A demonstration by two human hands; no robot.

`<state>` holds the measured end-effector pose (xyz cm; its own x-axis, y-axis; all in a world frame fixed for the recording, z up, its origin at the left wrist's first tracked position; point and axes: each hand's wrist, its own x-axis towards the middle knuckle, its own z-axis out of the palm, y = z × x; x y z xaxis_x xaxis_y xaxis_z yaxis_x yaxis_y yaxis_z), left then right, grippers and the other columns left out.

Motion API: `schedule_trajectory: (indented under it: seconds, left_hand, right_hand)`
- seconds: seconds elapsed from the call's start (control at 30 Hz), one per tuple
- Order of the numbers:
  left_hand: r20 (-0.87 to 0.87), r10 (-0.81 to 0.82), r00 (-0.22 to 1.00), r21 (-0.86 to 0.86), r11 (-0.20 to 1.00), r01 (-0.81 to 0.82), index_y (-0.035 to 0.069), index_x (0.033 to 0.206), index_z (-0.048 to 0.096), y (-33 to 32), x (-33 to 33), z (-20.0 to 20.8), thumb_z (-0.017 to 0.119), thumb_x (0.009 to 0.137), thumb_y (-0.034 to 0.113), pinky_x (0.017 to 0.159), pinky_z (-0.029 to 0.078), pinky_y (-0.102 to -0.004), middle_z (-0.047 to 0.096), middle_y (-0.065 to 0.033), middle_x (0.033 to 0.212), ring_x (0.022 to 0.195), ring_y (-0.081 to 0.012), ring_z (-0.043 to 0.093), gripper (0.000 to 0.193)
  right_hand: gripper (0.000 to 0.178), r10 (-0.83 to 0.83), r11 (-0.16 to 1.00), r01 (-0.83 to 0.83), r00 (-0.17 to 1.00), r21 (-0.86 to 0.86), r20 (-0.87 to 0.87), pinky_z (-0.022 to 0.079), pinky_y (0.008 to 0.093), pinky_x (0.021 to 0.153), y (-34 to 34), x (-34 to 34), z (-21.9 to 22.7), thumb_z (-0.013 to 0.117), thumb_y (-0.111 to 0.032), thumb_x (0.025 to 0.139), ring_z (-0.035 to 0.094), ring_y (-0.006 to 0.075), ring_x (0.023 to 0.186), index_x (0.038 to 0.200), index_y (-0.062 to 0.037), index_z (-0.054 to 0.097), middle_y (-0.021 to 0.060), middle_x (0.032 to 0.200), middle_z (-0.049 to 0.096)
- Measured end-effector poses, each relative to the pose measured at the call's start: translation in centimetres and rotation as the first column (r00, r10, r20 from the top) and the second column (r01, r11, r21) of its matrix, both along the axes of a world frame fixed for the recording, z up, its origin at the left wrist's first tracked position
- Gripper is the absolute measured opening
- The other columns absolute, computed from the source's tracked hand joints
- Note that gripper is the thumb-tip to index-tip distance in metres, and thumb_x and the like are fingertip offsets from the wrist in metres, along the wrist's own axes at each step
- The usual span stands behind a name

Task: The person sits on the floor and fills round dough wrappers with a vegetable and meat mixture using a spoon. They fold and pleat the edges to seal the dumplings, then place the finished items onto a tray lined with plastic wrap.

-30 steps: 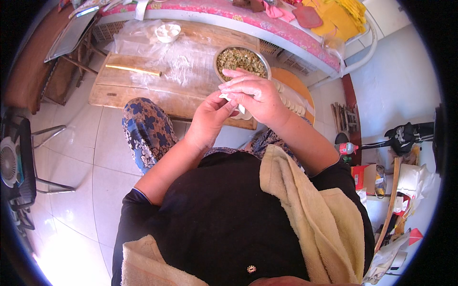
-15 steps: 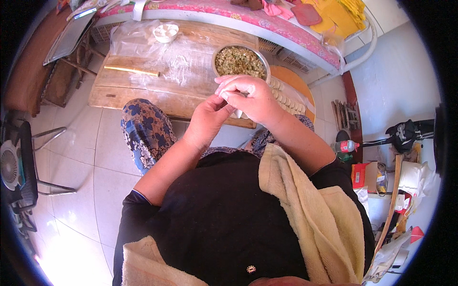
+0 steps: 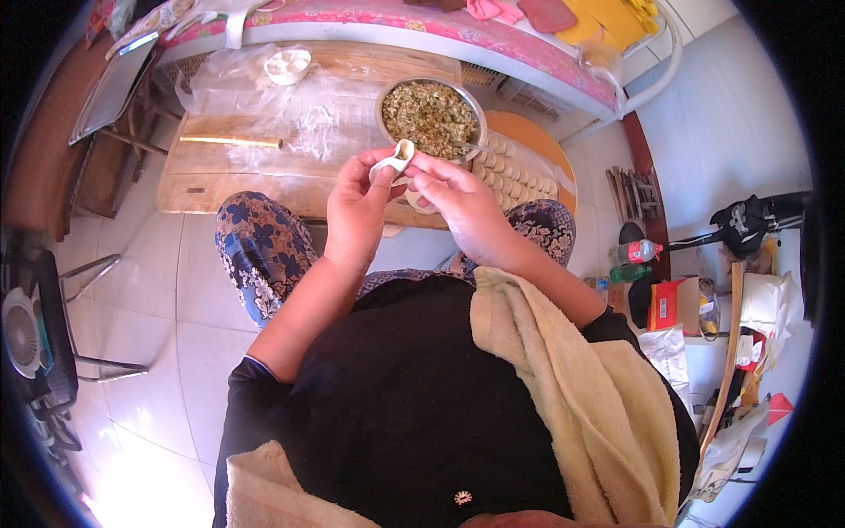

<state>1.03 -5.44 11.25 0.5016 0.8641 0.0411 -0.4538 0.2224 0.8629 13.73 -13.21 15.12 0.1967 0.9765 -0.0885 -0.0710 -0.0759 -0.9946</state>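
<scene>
Over the near edge of the wooden board, my left hand [image 3: 356, 207] pinches a half-folded dumpling [image 3: 393, 161] between thumb and fingers. The dumpling gapes at its upper end, and a bit of filling shows inside. My right hand [image 3: 466, 204] is closed at the dumpling's right side, with thumb and fingertips against the dough. Just beyond the hands is a metal bowl [image 3: 482, 125] of chopped green-brown filling [image 3: 427, 113], a utensil handle at its right rim. Rows of folded dumplings [image 3: 519, 183] lie to the right on a round orange-brown board [image 3: 541, 136].
A rolling pin [image 3: 231, 141] lies on the floury wooden board [image 3: 198, 180]. A small white bowl [image 3: 288, 67] and clear plastic sheeting [image 3: 216, 84] are at the back. Behind stands a bed with a pink floral edge [image 3: 352, 19]. My knees flank the board's near side.
Both hands have come slightly toward me and turned, so the dumpling's open end now faces up. My right hand no longer covers it. The view has shifted a little.
</scene>
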Motion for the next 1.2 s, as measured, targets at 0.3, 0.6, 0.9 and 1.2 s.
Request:
schedule_trajectory:
  seconds: [0.3, 0.6, 0.9, 1.2]
  left_hand:
    - [0.107, -0.009, 0.994, 0.095, 0.995, -0.001, 0.001, 0.11, 0.057, -0.4, 0.4, -0.6, 0.05, 0.096, 0.005, 0.09, 0.051, -0.0344, 0.059, -0.01, 0.117, 0.105, -0.0183, 0.06, 0.016]
    - [0.003, -0.204, 0.979, 0.074, 0.976, 0.203, 0.003, 0.123, 0.048, -0.4, -0.7, 0.4, 0.051, 0.091, -0.004, 0.095, 0.048, -0.0328, 0.056, -0.0103, 0.12, 0.11, -0.0179, 0.055, 0.033]
    - [0.011, -0.172, 0.985, 0.179, 0.97, 0.167, 0.01, 0.147, 0.017, -1.1, -0.3, 1.1, 0.054, 0.085, -0.013, 0.088, 0.048, -0.026, 0.05, -0.0166, 0.13, 0.11, -0.0149, 0.055, 0.076]
    - [0.255, -0.343, 0.904, -0.141, 0.912, 0.385, 0.008, 0.143, 0.026, -2.7, 0.2, 1.9, 0.053, 0.092, 0.001, 0.092, 0.049, -0.0334, 0.054, -0.0113, 0.124, 0.111, -0.0165, 0.054, 0.058]
  right_hand:
    - [0.04, -0.019, 0.976, -0.004, 0.994, 0.22, 0.104, 0.046, 0.0255, 0.086, 0.9, 0.1, -0.8, 0.064, -0.01, 0.088, 0.057, 0.0111, 0.097, 0.126, 0.0004, 0.054, 0.0051, 0.105, 0.056]
    - [0.022, -0.461, 0.807, -0.07, 0.545, 0.586, 0.7, 0.047, 0.0305, 0.075, 1.6, 1.6, -1.2, 0.074, -0.004, 0.073, 0.059, 0.0235, 0.083, 0.095, -0.0047, 0.07, 0.0074, 0.087, 0.059]
    - [0.017, -0.504, 0.791, -0.068, 0.491, 0.608, 0.711, 0.041, 0.0406, 0.096, 1.4, 0.4, 1.5, 0.07, -0.009, 0.078, 0.055, 0.0296, 0.112, 0.094, -0.0047, 0.068, 0.0079, 0.105, 0.065]
    - [0.015, -0.279, 0.824, -0.229, 0.632, 0.518, 0.723, 0.031, 0.0488, 0.106, 0.9, 2.0, 0.8, 0.062, -0.008, 0.085, 0.054, 0.0302, 0.118, 0.1, -0.0039, 0.067, 0.0084, 0.105, 0.068]
